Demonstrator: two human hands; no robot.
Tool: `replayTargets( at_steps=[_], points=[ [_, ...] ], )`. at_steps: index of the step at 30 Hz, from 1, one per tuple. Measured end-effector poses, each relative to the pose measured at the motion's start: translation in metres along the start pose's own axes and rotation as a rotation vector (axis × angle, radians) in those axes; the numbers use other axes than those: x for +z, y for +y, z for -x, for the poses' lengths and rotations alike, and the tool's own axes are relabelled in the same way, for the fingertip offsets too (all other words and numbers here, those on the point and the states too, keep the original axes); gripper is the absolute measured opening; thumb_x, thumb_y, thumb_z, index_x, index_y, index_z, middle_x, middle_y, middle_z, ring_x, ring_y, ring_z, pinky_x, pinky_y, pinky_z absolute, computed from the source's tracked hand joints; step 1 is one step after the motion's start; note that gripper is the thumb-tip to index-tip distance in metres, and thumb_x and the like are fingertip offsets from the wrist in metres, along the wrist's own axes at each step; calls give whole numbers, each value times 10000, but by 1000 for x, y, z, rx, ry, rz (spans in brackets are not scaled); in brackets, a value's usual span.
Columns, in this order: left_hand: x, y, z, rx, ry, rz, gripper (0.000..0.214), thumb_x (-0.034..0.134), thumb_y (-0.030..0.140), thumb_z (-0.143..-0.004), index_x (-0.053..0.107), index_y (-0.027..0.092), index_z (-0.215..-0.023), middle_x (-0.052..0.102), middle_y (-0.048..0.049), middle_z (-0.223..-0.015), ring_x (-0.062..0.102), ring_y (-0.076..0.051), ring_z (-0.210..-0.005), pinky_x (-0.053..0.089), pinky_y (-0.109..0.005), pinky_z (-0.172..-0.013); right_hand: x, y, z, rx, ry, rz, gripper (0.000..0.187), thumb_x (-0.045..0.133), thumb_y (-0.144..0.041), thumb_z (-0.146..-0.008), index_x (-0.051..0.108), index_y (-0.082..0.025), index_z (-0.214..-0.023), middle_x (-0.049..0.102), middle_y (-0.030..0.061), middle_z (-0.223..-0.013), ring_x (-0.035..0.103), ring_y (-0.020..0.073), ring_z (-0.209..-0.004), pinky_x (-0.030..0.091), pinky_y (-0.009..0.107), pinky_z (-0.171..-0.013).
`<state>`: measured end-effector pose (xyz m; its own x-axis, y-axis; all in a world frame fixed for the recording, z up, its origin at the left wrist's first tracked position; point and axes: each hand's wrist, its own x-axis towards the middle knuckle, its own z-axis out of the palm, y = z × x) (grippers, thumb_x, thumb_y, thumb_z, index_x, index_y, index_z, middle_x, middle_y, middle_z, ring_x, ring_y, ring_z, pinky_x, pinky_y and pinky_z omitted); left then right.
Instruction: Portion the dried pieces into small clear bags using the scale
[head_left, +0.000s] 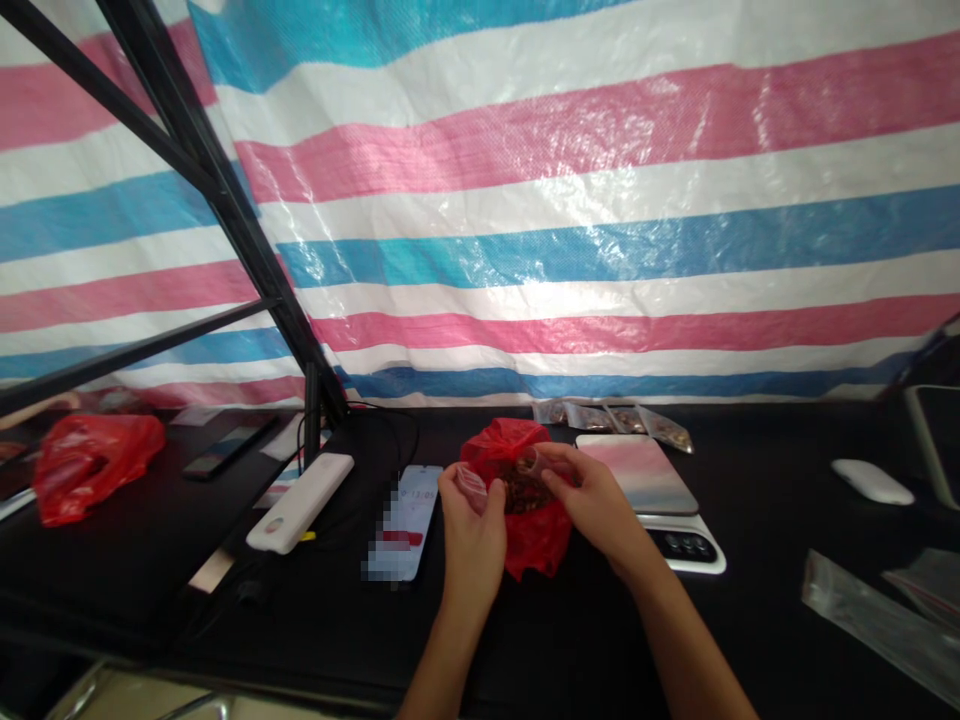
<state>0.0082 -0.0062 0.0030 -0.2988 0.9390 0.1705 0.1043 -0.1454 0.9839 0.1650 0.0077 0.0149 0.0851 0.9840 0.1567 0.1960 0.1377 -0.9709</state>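
An opened red plastic bag [538, 545] sits on the black table, with small brown pieces [525, 497] inside it. My left hand [476, 520] is at the bag's left side, its thumb and fingers closed on a small clear plastic bag [471, 484] with red showing on it. Over the right side of the red bag is my right hand [581, 490], fingers pinched together. Something small and see-through shows at its fingertips, too unclear to name. Just right of the red bag lies a white kitchen scale [637, 475] with a dark button panel.
Several filled clear packets [626, 420] lie behind the scale. A phone [405, 525] and a white power bank [300, 503] are at left, beside another red bag [94, 465]. At right are a white mouse [874, 481] and flat clear bags [877, 620]. Striped sheeting [600, 240] hangs behind.
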Motion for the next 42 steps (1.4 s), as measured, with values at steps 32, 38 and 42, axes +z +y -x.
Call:
replayTargets(
  at_steps=[32, 38, 42],
  points=[
    [-10, -1, -4, 210, -122, -341, 66, 626, 267, -874, 632, 230, -929, 667, -20, -867, 626, -219, -827, 460, -308, -752, 27, -35, 21, -681, -65, 478, 508, 442, 83, -824, 722, -250, -1085, 732, 43, -1169, 668, 221, -1057, 490, 380, -907],
    [-12, 4, -5, 190, -97, -356, 78, 615, 305, -885, 577, 237, -887, 648, -11, -844, 621, -218, -806, 444, -311, -754, 24, -30, 17, -682, 55, 382, 414, 445, -9, -920, 705, -254, -1128, 698, 60, -1229, 626, 210, -1153, 479, 374, -1012],
    [-17, 16, 1, 46, 13, -528, 152, 553, 367, -944, 475, 261, -867, 620, -11, -792, 602, -237, -726, 367, -313, -668, 6, -18, 10, -502, 91, 482, 408, 458, -9, -888, 713, -232, -1114, 699, 75, -1197, 627, 231, -1117, 473, 393, -992]
  ],
)
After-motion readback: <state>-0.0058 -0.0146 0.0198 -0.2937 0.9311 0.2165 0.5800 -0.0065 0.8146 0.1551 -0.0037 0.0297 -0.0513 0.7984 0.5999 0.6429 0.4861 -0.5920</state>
